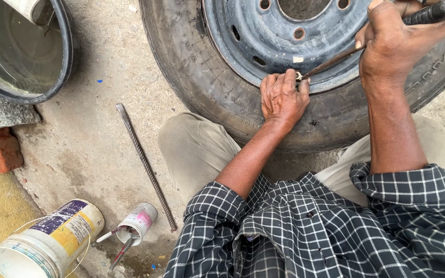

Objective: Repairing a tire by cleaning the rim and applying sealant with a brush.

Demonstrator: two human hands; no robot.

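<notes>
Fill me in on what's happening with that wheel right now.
A person crouches over a tyre lying flat on the concrete ground, still on its blue-grey steel rim. The left hand pinches the valve stem at the rim's edge. The right hand grips a thin tool by its black handle, tip at the valve. A ribbed steel rod, two paint cans and a black tub lie to the left.

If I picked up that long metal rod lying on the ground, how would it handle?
The rod looks like ribbed steel, so probably stiff and heavy for its thickness. The ribs should give grip. Being round, it might roll a little on the concrete if nudged.
</notes>
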